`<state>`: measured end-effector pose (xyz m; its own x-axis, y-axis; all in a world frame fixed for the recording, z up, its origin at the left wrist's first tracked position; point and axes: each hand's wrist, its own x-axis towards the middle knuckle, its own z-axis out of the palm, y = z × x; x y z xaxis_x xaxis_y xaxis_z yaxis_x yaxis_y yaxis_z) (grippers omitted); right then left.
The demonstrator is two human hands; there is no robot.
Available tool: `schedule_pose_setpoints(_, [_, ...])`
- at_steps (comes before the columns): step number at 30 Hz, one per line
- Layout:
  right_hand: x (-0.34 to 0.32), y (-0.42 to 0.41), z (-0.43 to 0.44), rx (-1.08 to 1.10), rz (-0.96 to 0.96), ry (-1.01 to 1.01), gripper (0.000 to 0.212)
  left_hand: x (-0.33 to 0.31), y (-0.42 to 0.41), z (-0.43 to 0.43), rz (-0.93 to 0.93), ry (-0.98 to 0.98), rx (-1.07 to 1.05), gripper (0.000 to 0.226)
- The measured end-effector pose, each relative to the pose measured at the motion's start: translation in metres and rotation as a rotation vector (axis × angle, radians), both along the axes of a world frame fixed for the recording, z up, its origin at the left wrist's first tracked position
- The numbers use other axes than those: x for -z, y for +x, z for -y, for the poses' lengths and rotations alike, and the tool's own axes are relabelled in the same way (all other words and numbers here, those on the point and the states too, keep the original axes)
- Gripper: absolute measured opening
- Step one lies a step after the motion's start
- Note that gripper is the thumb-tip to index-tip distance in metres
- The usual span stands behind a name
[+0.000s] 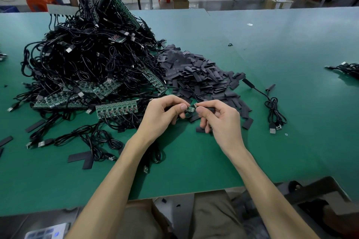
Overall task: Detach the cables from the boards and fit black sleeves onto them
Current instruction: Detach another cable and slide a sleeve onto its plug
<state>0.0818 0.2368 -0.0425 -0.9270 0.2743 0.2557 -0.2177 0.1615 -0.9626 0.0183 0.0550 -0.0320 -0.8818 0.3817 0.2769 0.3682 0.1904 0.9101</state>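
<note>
My left hand (pixel 165 114) pinches a small green board piece (pixel 189 109) at the end of a black cable. My right hand (pixel 217 117) holds a black sleeve (pixel 208 109) between thumb and forefinger, its open end touching the board piece. Both hands hover just above the green table (pixel 204 165). A long green board strip (pixel 116 110) with cables attached lies left of my left hand. Behind it rises a big heap of black cables and boards (pixel 93 60). A pile of flat black sleeves (pixel 194 75) lies beyond my hands.
A sleeved cable (pixel 272 106) lies coiled to the right. Loose sleeves (pixel 82 159) and cables (pixel 93 139) are scattered at the left front. More cables (pixel 345 68) sit at the far right edge. A person sits on a red stool (pixel 38 3) beyond the table.
</note>
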Motion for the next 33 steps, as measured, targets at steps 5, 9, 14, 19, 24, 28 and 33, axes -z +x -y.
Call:
schedule_pose_setpoints(5, [-0.0007,0.0007,0.0020,-0.018,-0.002,-0.015,0.008,-0.0013,0.0010,0.0005,0.002,0.018,0.018,0.010])
schedule_pose_setpoints(9, [-0.0019,0.0024,0.0021,-0.073,0.007,-0.052,0.005,-0.0014,0.0003,0.0008,0.019,0.045,0.022,0.010])
schedule_pose_setpoints(14, [-0.0026,0.0026,0.0040,-0.147,0.016,-0.120,0.011,-0.0001,-0.0023,0.0019,0.034,0.059,0.018,0.011])
schedule_pose_setpoints(19, [-0.0019,0.0044,0.0035,-0.088,0.001,-0.087,0.013,-0.0014,0.0012,-0.0020,0.090,0.113,0.097,0.011])
schedule_pose_setpoints(24, [-0.0050,0.0065,0.0051,-0.104,-0.017,-0.115,0.016,-0.0049,0.0037,-0.0058,0.126,0.194,0.150,0.022])
schedule_pose_setpoints(28, [-0.0054,0.0069,0.0051,-0.065,-0.026,-0.137,0.015,-0.0052,0.0026,-0.0049,0.163,0.175,0.176,0.020])
schedule_pose_setpoints(33, [-0.0052,0.0090,0.0057,-0.071,-0.031,-0.136,0.016,-0.0062,0.0035,-0.0026,0.211,0.156,0.219,0.016])
